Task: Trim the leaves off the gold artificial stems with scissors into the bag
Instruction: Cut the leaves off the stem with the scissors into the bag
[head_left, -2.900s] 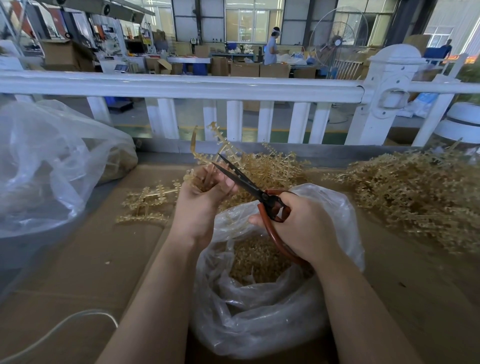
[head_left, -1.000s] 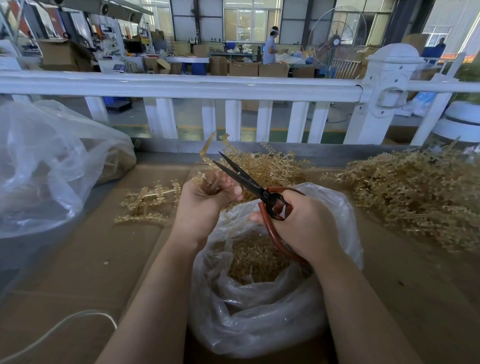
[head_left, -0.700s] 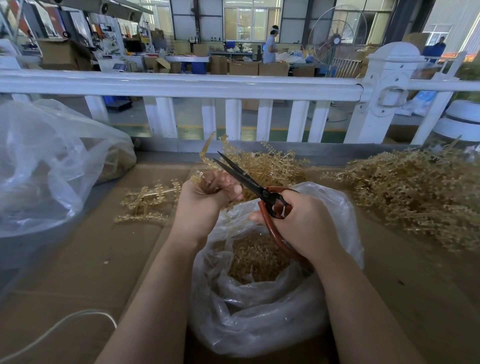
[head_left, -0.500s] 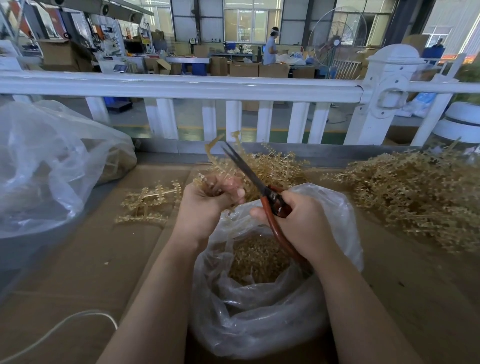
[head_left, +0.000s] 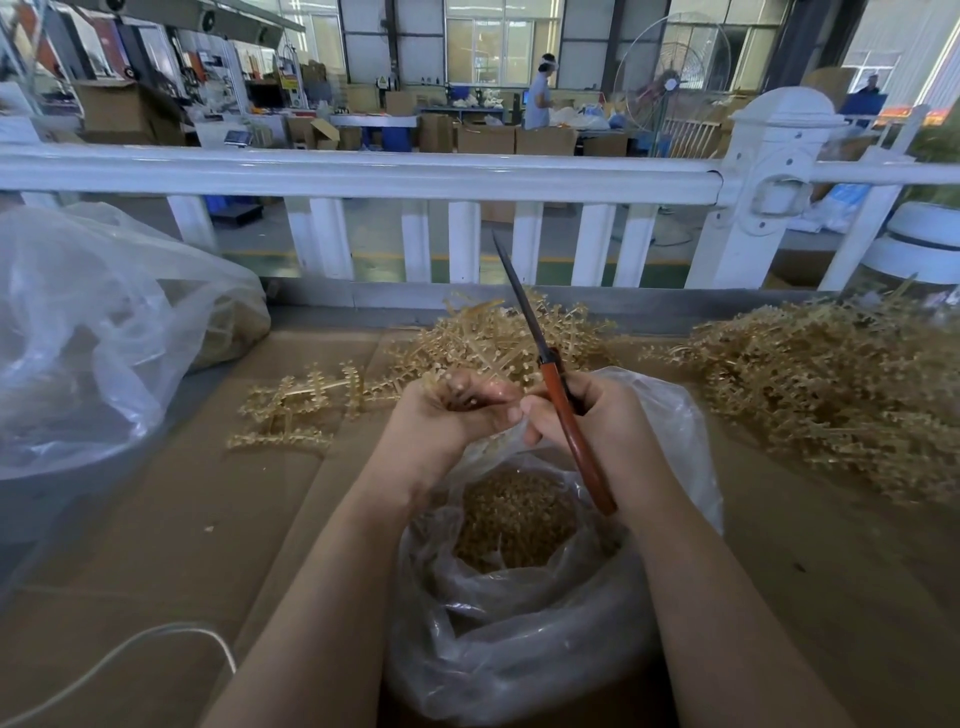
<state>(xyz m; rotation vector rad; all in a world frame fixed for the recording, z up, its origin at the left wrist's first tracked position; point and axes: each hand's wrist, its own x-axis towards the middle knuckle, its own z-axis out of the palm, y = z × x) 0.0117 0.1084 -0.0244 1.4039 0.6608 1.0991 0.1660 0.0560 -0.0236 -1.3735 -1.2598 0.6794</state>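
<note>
Right now my right hand (head_left: 597, 415) grips the scissors (head_left: 553, 384) by their red handles, blades together and pointing up toward the white fence (head_left: 363, 179). My left hand (head_left: 457, 410) is curled, prob. around gold stem bits, fingers hide them, just above the clear bag (head_left: 519, 649) w/ cut leaves (head_left: 514, 519) inside. Gold stems (head_left: 831, 384) lie piled on the cardboard (head_left: 156, 545) behind.

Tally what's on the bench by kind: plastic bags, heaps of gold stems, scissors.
Plastic bags: 2, the open bag under the hands and a big bag on the left.
Gold stem heaps: 3, left, middle, right.
Scissors: 1, in the right hand.
Total: 6.
</note>
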